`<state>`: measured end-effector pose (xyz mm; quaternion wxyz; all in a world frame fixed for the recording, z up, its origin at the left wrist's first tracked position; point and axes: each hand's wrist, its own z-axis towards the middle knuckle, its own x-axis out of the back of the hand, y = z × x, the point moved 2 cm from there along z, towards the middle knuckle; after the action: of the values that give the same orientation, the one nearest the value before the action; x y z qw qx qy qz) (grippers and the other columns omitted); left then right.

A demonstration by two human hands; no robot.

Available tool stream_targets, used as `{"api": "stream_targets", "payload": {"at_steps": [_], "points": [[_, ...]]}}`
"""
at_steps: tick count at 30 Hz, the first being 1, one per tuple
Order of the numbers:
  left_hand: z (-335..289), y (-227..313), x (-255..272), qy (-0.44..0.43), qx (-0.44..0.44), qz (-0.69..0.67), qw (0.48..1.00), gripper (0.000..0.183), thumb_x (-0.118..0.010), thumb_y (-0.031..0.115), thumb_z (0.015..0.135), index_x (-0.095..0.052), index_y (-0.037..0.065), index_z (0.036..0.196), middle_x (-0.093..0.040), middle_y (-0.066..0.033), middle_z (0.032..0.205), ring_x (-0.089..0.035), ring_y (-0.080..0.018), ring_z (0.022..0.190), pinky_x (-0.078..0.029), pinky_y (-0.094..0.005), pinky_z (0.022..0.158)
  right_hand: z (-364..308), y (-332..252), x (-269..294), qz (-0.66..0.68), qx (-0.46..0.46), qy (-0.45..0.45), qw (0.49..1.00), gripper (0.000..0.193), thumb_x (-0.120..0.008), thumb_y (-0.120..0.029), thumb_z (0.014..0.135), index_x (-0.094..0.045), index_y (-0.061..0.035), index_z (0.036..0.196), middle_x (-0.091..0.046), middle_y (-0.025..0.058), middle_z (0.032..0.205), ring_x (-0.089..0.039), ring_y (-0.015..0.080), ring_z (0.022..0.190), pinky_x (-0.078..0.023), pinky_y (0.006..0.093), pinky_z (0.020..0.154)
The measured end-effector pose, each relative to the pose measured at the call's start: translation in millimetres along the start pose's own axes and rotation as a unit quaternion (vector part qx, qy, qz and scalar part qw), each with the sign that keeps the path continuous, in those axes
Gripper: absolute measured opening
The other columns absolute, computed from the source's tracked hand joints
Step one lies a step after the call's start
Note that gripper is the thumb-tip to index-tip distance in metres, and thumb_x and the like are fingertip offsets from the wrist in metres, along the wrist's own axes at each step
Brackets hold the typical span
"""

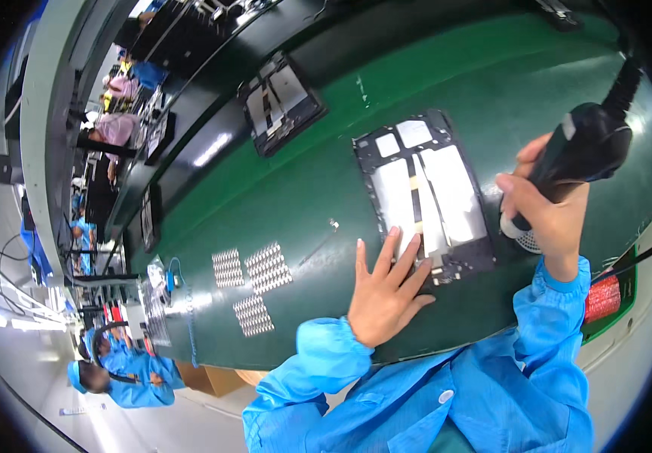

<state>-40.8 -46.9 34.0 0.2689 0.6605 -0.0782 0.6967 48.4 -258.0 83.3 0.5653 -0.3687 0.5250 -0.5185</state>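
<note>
An opened tablet (pixel 458 181) lies on the green table, its black frame, silvery battery panels and flat cables exposed. My left hand (pixel 389 294) rests on its near left edge with fingers spread, holding nothing. In my right hand (pixel 553 215) is a black corded electric screwdriver (pixel 579 147), the fingers wrapped round its body. Its lower end is right of the tablet, over a round, pale perforated dish (pixel 528 241). Whether the two touch, I cannot tell. Left of the tablet lies a thin cable with a small connector (pixel 333 224).
Three sheets of small metal parts (pixel 268 267) lie on the table's left. Another opened tablet (pixel 281 102) lies on the dark strip at the far side. A red bundle (pixel 602 298) sits in a green bin at the right. A co-worker in blue (pixel 133 377) is at the lower left.
</note>
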Motion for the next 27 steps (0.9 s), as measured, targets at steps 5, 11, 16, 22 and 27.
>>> {"api": "stream_targets", "payload": {"at_steps": [5,11,16,22,27], "points": [[-11,-87,27,0.113,0.099,-0.081,0.985,0.023,-0.068,0.004,0.073,-0.065,0.001,0.096,-0.064,-0.0162,0.100,-0.061,-0.0332,0.093,-0.049,-0.0370,0.081,0,-1,-2,-0.002,0.020,-0.019,1.000,0.029,-0.070,0.006,0.070,-0.052,0.0029,0.093,-0.057,0.0056,0.062,-0.052,0.0089,0.048,-0.039,0.0216,0.044],[12,-134,25,0.035,0.248,-0.146,0.957,0.027,-0.077,0.008,0.067,-0.064,-0.002,0.089,-0.059,-0.0095,0.078,-0.056,-0.0134,0.058,-0.046,-0.0272,0.058,1,-1,-5,-0.008,0.010,-0.015,1.000,0.030,-0.070,0.005,0.070,-0.051,0.0023,0.093,-0.055,0.0050,0.061,-0.052,0.0086,0.048,-0.039,0.0213,0.045],[24,-140,33,-0.081,0.256,-0.238,0.933,0.021,-0.077,0.004,0.068,-0.064,-0.002,0.082,-0.062,-0.0057,0.076,-0.057,-0.0077,0.061,-0.046,-0.0220,0.057,0,1,-4,-0.007,0.011,-0.019,1.000,0.031,-0.069,0.006,0.071,-0.050,0.0012,0.095,-0.055,0.0043,0.062,-0.052,0.0084,0.049,-0.039,0.0210,0.045],[33,-150,32,-0.165,0.254,-0.315,0.899,0.017,-0.077,0.006,0.067,-0.066,-0.003,0.078,-0.065,-0.0086,0.068,-0.062,-0.0119,0.063,-0.049,-0.0263,0.058,-2,6,2,-0.009,0.012,-0.029,0.999,0.033,-0.069,0.006,0.071,-0.049,0.0000,0.096,-0.054,0.0032,0.062,-0.051,0.0080,0.050,-0.039,0.0204,0.045],[31,-141,28,-0.117,0.204,-0.182,0.955,0.019,-0.081,0.009,0.063,-0.068,0.000,0.075,-0.063,-0.0093,0.069,-0.061,-0.0165,0.061,-0.048,-0.0288,0.056,-4,5,5,0.001,0.008,-0.028,1.000,0.034,-0.069,0.008,0.070,-0.048,-0.0013,0.096,-0.053,0.0027,0.066,-0.051,0.0081,0.053,-0.040,0.0198,0.048]]}}
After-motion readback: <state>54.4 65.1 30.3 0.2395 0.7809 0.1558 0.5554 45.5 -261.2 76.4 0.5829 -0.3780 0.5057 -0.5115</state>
